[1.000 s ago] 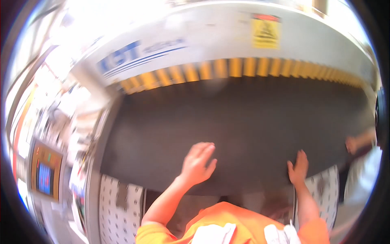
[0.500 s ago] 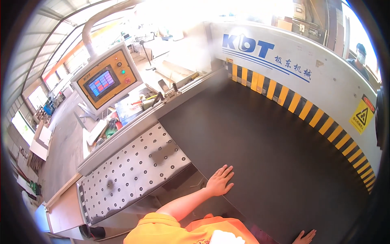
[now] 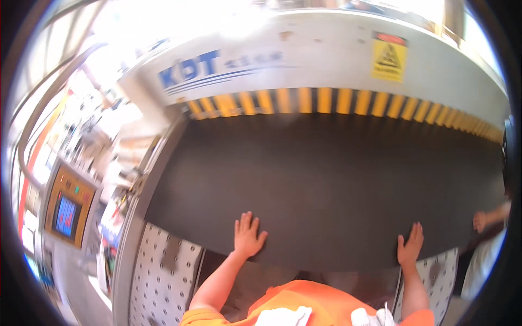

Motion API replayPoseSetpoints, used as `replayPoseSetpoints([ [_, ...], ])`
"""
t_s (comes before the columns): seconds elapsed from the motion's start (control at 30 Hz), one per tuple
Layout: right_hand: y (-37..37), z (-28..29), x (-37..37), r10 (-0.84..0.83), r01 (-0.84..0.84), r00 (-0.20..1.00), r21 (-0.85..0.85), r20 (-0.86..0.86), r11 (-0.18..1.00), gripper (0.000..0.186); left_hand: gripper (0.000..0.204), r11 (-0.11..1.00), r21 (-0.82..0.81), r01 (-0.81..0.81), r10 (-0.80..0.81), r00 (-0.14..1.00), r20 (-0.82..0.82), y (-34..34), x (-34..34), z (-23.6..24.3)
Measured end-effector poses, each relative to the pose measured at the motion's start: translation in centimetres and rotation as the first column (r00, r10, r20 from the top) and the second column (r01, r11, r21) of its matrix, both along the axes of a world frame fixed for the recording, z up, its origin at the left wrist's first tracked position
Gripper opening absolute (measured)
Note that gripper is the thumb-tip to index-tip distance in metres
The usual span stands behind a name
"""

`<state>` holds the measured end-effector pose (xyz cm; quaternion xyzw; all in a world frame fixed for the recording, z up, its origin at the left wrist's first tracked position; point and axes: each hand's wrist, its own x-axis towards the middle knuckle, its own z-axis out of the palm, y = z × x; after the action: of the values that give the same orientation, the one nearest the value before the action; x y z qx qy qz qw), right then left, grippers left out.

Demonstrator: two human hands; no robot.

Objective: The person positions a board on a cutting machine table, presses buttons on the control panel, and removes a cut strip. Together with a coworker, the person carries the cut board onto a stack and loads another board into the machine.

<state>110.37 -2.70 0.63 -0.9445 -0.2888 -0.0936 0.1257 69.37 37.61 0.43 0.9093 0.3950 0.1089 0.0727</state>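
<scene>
Dk. panel [image 3: 326,179] beneath L hand [image 3: 248,238] & R hand [image 3: 410,247], extending well beyond both.
View has been swung back from L; panel, matte & plain, presumably being steadied: both palms down, fingers extended, nothing gripped. Striped guard [image 3: 343,101] seen beyond hands; control screen [image 3: 66,215] left of L hand; co-worker's hand [image 3: 478,221] right of R hand.

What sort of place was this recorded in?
Most likely a factory or workshop: a long pale machine beam carries yellow-and-black stripes, a control panel with a lit screen stands at left, and a wide dark sheet lies in front.
</scene>
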Motion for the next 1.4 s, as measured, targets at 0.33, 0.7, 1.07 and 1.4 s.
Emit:
replayPoseSetpoints([
  [0.33, 0.1, 0.8, -0.2, -0.103, 0.1, 0.99, -0.038, -0.095, 0.994, 0.078, 0.055, 0.972, 0.036, -0.234, 0.236, 0.967, -0.095, 7.2, 9.6, -0.5],
  [0.7, 0.3, 1.3, -0.4, -0.125, 0.116, 0.984, -0.069, -0.13, 0.991, 0.079, 0.056, 0.966, 0.0, -0.257, 0.255, 0.96, -0.112, 7.1, 10.0, -0.1],
  [1.07, -0.1, 0.9, -0.2, -0.121, 0.116, 0.986, -0.047, -0.114, 0.992, 0.079, 0.056, 0.969, 0.004, -0.246, 0.246, 0.964, -0.097, 7.2, 9.9, -0.5],
  [1.4, -0.1, 1.0, -0.3, -0.112, 0.108, 0.988, -0.041, -0.104, 0.993, 0.078, 0.055, 0.969, 0.019, -0.247, 0.247, 0.963, -0.11, 7.4, 10.0, -0.9],
])
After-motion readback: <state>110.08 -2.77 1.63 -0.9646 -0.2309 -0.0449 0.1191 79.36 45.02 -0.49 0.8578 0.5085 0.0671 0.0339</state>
